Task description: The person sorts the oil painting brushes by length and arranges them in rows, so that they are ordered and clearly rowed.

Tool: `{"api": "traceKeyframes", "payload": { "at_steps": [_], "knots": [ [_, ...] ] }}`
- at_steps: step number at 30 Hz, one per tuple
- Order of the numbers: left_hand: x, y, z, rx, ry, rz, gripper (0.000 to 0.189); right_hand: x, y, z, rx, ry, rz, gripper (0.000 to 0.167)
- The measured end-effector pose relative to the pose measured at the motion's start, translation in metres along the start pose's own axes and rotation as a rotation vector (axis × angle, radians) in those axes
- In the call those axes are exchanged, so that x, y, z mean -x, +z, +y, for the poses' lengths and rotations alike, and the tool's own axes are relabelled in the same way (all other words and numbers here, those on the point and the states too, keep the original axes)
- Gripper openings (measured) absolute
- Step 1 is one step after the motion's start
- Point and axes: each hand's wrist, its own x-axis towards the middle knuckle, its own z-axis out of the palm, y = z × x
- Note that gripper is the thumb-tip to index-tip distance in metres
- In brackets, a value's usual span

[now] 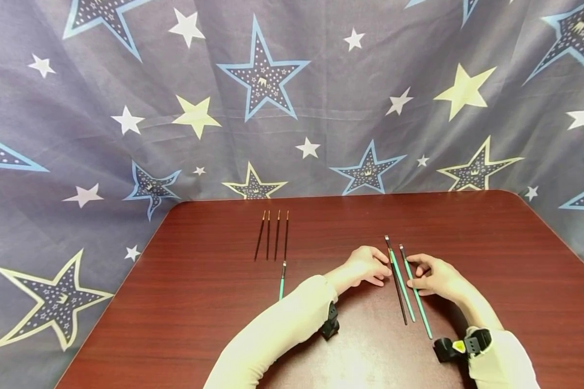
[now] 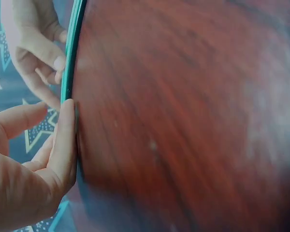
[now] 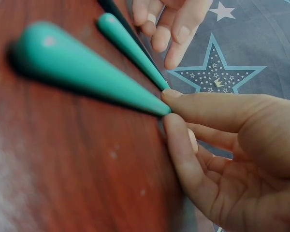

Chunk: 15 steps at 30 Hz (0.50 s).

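Note:
My right hand (image 1: 440, 278) pinches a turquoise paintbrush (image 1: 422, 312) between thumb and finger; its thick, rounded handle (image 3: 82, 67) points toward the right wrist camera. Just left of it lies a second turquoise paintbrush (image 1: 406, 297), and against that one's left side a thin dark-handled brush (image 1: 400, 297). My left hand (image 1: 365, 266) is beside this pair, fingers loosely extended and fingertips right at the dark brush. In the left wrist view, the left fingers (image 2: 64, 140) lie along the edge of the brushes, with the right hand (image 2: 36, 53) beyond.
Several thin dark brushes (image 1: 277, 237) lie roughly side by side at the back left of the brown table (image 1: 194, 302). Below them another turquoise brush (image 1: 282, 281) is partly hidden by the left sleeve (image 1: 282, 324). A grey star-patterned cloth (image 1: 321, 108) hangs behind the table.

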Motion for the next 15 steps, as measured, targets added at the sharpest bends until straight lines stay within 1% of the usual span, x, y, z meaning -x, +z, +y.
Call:
{"api": "traceKeyframes", "payload": {
  "at_steps": [5, 10, 15],
  "knots": [
    [0.001, 0.008, 0.001, 0.000, -0.001, 0.046, 0.023, 0.000, 0.000, -0.001, 0.005, -0.004, 0.007, 0.059],
    [-0.001, 0.011, 0.001, -0.008, -0.001, 0.076, 0.026, 0.000, 0.000, -0.003, 0.008, 0.001, 0.004, 0.059],
    [-0.004, 0.013, 0.000, -0.037, 0.005, 0.106, 0.028, 0.001, 0.000, -0.003, 0.014, 0.006, 0.003, 0.059]
  ]
}}
